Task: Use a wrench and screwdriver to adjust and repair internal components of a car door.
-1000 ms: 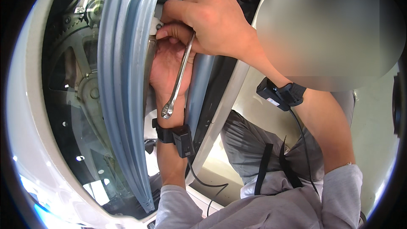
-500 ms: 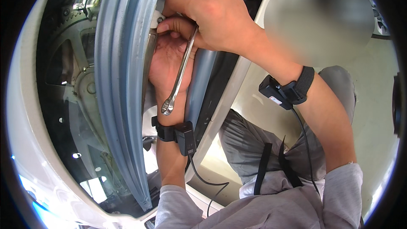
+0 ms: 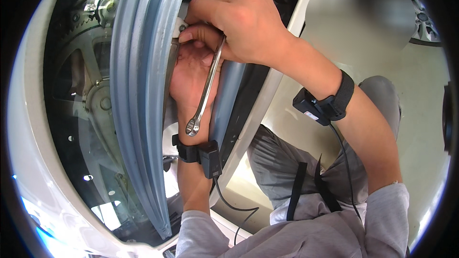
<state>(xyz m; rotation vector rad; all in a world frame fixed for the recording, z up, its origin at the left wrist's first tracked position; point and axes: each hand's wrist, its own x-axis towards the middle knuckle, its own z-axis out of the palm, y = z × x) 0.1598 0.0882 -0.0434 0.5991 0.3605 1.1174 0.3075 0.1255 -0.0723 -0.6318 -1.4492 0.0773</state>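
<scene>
My right hand (image 3: 251, 21) is closed round one end of a shiny wrench (image 3: 204, 93). The tool's ring end hangs down over my left wrist. Thumb and forefinger of that hand press together beside a small pale fitting (image 3: 179, 27) with a dark bolt in it, at the edge of the blue-grey metal frame. What they pinch, if anything, is hidden. Beneath lies my left hand (image 3: 189, 79), palm up, in the gap between the blue-grey frame (image 3: 143, 95) and a blue tube (image 3: 224, 110). Its fingers are mostly covered by my right hand.
A glass pane (image 3: 81, 153) with a toothed mechanism (image 3: 98, 98) behind it stands left of the frame. Pale body panels edge the gap. Black devices with cables are strapped on my left wrist (image 3: 209, 159) and right wrist (image 3: 318, 107). A car wheel (image 3: 423, 16) shows far right.
The wrench's lower end has swung slightly down and right. The frame has shifted a little to the right in the picture. Both hands keep nearly the same places.
</scene>
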